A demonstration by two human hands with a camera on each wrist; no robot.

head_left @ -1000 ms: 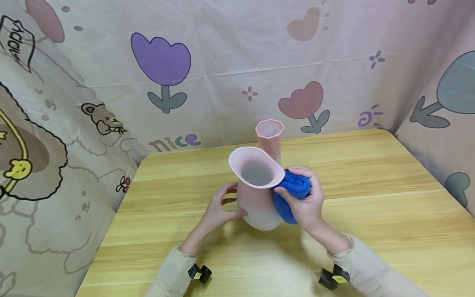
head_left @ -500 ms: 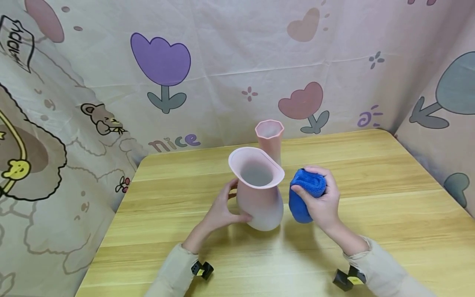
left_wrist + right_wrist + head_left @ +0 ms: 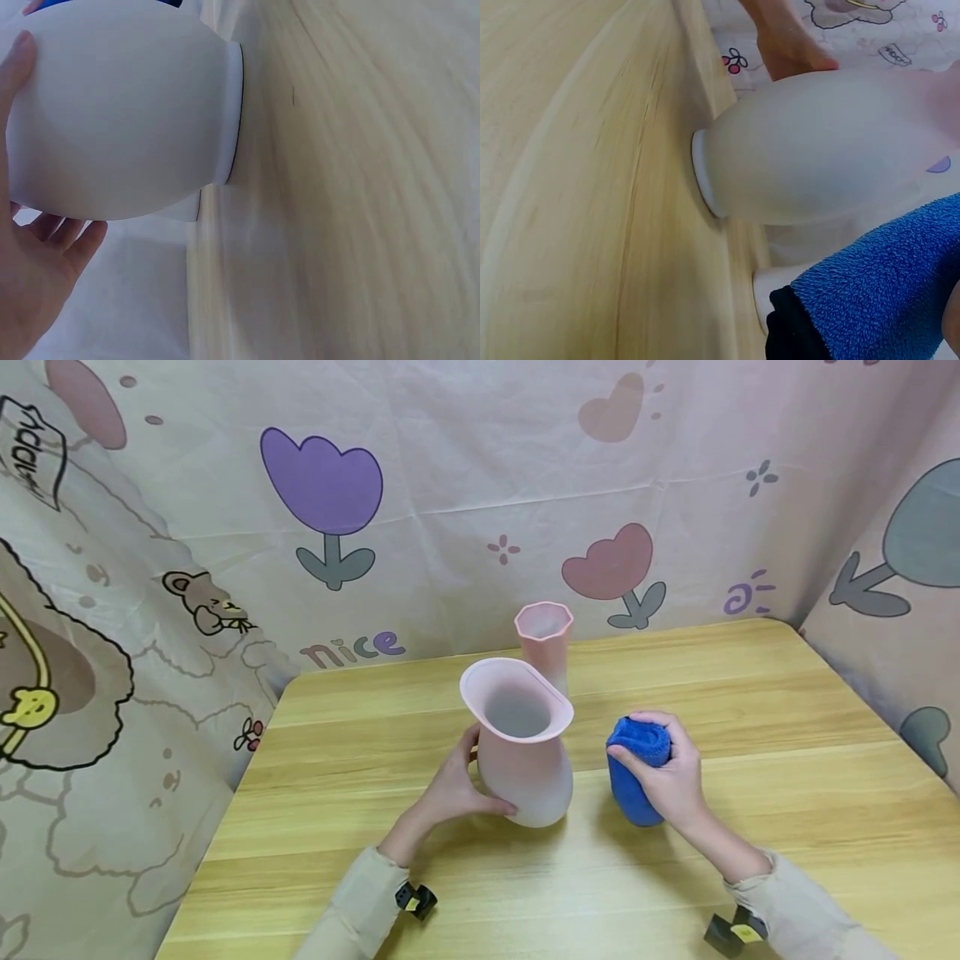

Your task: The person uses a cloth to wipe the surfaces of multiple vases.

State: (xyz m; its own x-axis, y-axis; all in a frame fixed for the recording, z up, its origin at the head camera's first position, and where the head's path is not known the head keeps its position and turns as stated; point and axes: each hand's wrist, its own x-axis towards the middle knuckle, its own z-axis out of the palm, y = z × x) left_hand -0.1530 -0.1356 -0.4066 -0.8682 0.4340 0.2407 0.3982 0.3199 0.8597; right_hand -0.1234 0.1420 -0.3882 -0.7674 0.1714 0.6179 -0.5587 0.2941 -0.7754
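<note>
Wooden table [image 3: 780,735]; flared vase [image 3: 527,772] mouth-up, long axis vertical; left hand [image 3: 453,789] clasps it, right hand [image 3: 677,777] clutches cloth [image 3: 630,785].

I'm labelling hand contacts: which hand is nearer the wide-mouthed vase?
Left. The left hand grips the wide-mouthed vase from its left side; the right hand is off to its right, apart from it, holding a blue cloth.

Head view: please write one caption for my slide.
Left hand grips a flared vase; right hand holds a blue terry cloth beside it.

left fingers [image 3: 467,746] around nearer pink vase [image 3: 525,781], right fingers [image 3: 674,731] gripping blue cloth [image 3: 632,785]
</note>
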